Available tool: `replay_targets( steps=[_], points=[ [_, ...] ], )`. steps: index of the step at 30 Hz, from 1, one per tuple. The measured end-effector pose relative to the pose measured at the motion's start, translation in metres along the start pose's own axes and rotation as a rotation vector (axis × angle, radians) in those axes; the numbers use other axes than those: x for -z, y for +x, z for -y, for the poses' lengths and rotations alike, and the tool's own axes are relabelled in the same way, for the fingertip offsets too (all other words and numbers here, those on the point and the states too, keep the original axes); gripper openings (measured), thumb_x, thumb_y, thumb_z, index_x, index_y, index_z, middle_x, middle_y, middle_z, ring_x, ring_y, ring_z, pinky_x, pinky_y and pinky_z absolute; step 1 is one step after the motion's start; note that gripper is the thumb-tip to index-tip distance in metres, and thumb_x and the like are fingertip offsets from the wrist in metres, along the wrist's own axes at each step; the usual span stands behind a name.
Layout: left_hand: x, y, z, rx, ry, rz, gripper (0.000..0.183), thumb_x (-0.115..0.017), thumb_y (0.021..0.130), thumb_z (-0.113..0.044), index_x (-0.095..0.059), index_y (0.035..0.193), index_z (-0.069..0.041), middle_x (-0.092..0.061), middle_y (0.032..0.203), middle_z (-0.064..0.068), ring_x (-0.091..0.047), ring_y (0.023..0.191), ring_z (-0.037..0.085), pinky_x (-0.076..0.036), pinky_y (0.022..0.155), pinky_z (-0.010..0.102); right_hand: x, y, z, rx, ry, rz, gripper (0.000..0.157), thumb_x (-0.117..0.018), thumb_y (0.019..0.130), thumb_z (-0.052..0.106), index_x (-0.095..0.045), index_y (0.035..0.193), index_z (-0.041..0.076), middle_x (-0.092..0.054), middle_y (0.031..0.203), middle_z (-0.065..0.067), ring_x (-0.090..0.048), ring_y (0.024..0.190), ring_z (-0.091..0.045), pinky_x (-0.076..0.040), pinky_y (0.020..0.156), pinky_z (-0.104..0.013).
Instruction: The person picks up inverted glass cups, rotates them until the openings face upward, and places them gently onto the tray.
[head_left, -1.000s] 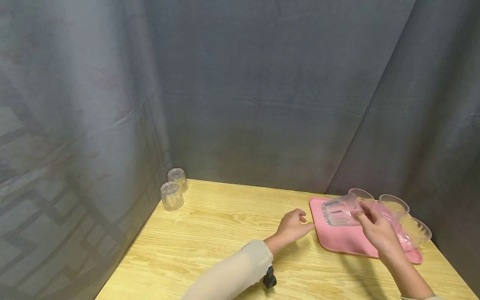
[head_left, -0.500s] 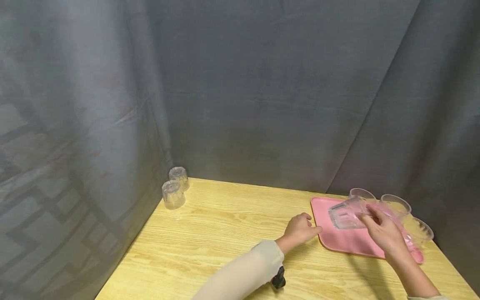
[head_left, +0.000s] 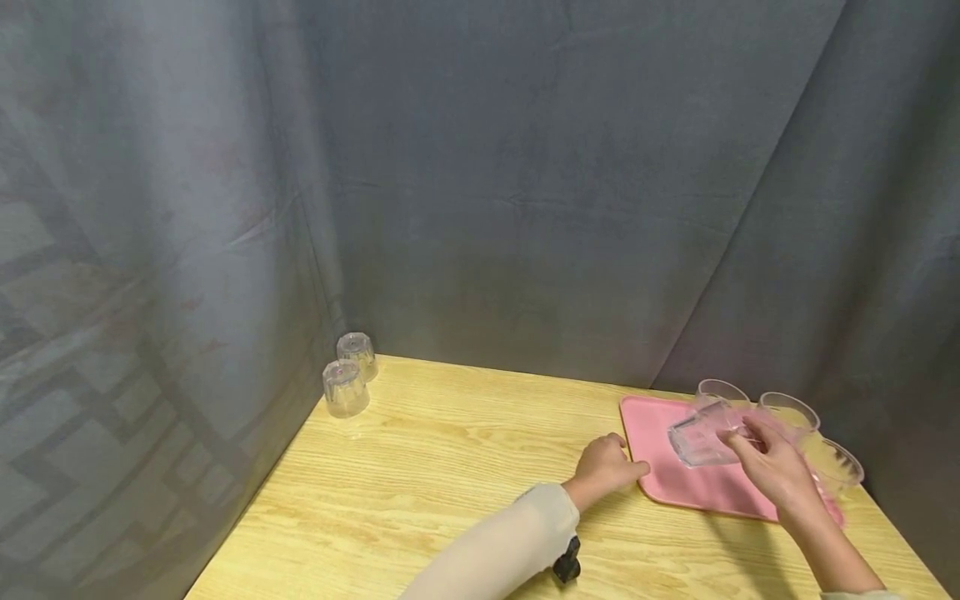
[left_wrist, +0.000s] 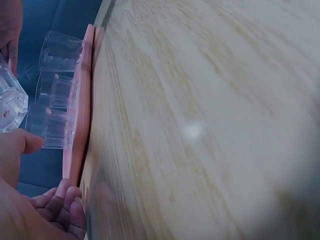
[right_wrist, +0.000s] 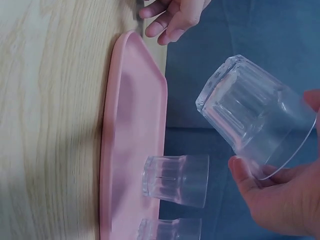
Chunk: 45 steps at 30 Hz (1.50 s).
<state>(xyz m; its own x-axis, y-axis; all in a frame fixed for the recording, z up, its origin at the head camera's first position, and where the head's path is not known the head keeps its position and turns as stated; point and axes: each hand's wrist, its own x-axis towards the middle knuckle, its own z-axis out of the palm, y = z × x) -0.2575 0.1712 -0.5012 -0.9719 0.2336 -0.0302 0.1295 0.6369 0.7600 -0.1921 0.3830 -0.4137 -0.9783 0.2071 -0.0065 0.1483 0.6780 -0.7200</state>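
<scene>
In the right wrist view, a clear fluted plastic cup (right_wrist: pixel 245 107) is tilted, with my right hand (right_wrist: pixel 285 205) gripping it near its rim. The head view puts this cup (head_left: pixel 701 437) above the pink tray (head_left: pixel 686 487), its base toward the left. My left hand (head_left: pixel 606 468) is beside the tray's left edge, fingers loosely bent and nothing held. Its fingertips are right by the tray's end in the left wrist view, thumb raised. Three similar cups stand upright on the tray, among them a near one (right_wrist: pixel 177 180); my right hand partly hides them in the head view.
Two upside-down clear cups, a front one (head_left: pixel 346 390) and a back one (head_left: pixel 357 355), stand at the table's far left corner. Grey curtains (head_left: pixel 510 183) border the wooden table (head_left: pixel 450 433) at the back and sides.
My right hand has carried the cup slightly right and down, and the cup has tilted further. My left hand has slid right and down to the tray's left edge.
</scene>
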Motion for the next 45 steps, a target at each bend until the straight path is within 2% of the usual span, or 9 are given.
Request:
replay_targets(
  steps=[3, 7, 13, 16, 20, 25, 31, 36, 45],
  points=[
    [-0.003, 0.001, -0.001, 0.009, 0.013, -0.009, 0.044, -0.077, 0.077, -0.037, -0.071, 0.112, -0.01, -0.058, 0.065, -0.006, -0.05, 0.062, 0.01, -0.048, 0.066, 0.023, 0.001, 0.001, -0.002, -0.005, -0.002, -0.001, 0.084, -0.047, 0.103, 0.05, -0.018, 0.156, -0.009, -0.029, 0.151, -0.042, -0.033, 0.135, -0.06, -0.033, 0.106, -0.069],
    [-0.006, 0.002, -0.001, 0.018, 0.046, -0.017, 0.042, -0.077, 0.076, -0.038, -0.071, 0.108, -0.011, -0.066, 0.08, -0.004, -0.057, 0.071, 0.011, -0.051, 0.069, 0.025, 0.002, 0.003, -0.005, 0.0, 0.016, 0.006, 0.084, -0.048, 0.103, 0.049, -0.017, 0.156, -0.009, -0.025, 0.152, -0.043, -0.03, 0.136, -0.061, -0.03, 0.107, -0.071],
    [-0.007, 0.0, -0.003, 0.033, 0.055, -0.014, 0.041, -0.079, 0.076, -0.037, -0.071, 0.106, -0.011, -0.068, 0.089, -0.002, -0.058, 0.075, 0.012, -0.051, 0.07, 0.025, 0.001, 0.004, -0.011, 0.021, 0.016, -0.009, 0.079, -0.05, 0.103, 0.044, -0.022, 0.154, -0.009, -0.027, 0.15, -0.044, -0.035, 0.132, -0.06, -0.035, 0.102, -0.07],
    [-0.009, 0.001, -0.002, 0.024, 0.047, -0.008, 0.036, -0.079, 0.076, -0.036, -0.07, 0.101, -0.012, -0.065, 0.084, -0.003, -0.055, 0.071, 0.011, -0.049, 0.066, 0.025, 0.002, 0.006, -0.013, 0.025, -0.01, -0.025, 0.077, -0.051, 0.103, 0.044, -0.025, 0.153, -0.008, -0.031, 0.147, -0.043, -0.038, 0.129, -0.059, -0.038, 0.099, -0.069],
    [-0.014, 0.006, 0.002, 0.003, 0.048, 0.006, 0.024, -0.077, 0.076, -0.033, -0.062, 0.081, -0.015, -0.055, 0.071, -0.005, -0.046, 0.061, 0.013, -0.041, 0.055, 0.026, 0.003, 0.007, -0.017, 0.017, -0.024, -0.026, 0.078, -0.051, 0.102, 0.045, -0.026, 0.153, -0.008, -0.03, 0.147, -0.044, -0.039, 0.127, -0.059, -0.039, 0.097, -0.07],
    [-0.021, 0.01, 0.002, -0.008, 0.077, -0.002, 0.029, -0.077, 0.076, -0.032, -0.052, 0.067, -0.018, -0.048, 0.063, -0.005, -0.041, 0.055, 0.013, -0.036, 0.05, 0.028, 0.005, 0.01, -0.02, -0.002, -0.043, 0.0, 0.084, -0.05, 0.102, 0.047, -0.02, 0.153, -0.012, -0.025, 0.149, -0.045, -0.037, 0.129, -0.06, -0.037, 0.099, -0.07],
    [-0.022, 0.01, 0.0, -0.01, 0.154, -0.014, 0.03, -0.078, 0.076, -0.034, -0.055, 0.07, -0.016, -0.053, 0.068, -0.003, -0.046, 0.059, 0.015, -0.041, 0.055, 0.029, 0.006, 0.012, -0.024, 0.012, -0.09, -0.006, 0.082, -0.052, 0.102, 0.044, -0.024, 0.15, -0.015, -0.029, 0.146, -0.046, -0.041, 0.125, -0.06, -0.039, 0.098, -0.07],
    [-0.021, 0.011, -0.002, -0.011, 0.225, -0.016, 0.03, -0.079, 0.075, -0.037, -0.061, 0.076, -0.014, -0.058, 0.073, -0.003, -0.05, 0.064, 0.014, -0.045, 0.061, 0.029, 0.008, 0.014, -0.027, 0.005, -0.121, 0.008, 0.085, -0.051, 0.102, 0.046, -0.021, 0.149, -0.018, -0.029, 0.144, -0.048, -0.041, 0.124, -0.062, -0.039, 0.099, -0.071],
    [-0.023, 0.01, -0.005, 0.005, 0.29, -0.018, 0.03, -0.08, 0.074, -0.039, -0.061, 0.075, -0.016, -0.061, 0.073, -0.004, -0.056, 0.067, 0.014, -0.049, 0.066, 0.029, 0.01, 0.017, -0.034, 0.01, -0.178, -0.002, 0.089, -0.054, 0.1, 0.046, -0.021, 0.147, -0.022, -0.033, 0.142, -0.047, -0.043, 0.122, -0.062, -0.04, 0.097, -0.07]
  ],
)
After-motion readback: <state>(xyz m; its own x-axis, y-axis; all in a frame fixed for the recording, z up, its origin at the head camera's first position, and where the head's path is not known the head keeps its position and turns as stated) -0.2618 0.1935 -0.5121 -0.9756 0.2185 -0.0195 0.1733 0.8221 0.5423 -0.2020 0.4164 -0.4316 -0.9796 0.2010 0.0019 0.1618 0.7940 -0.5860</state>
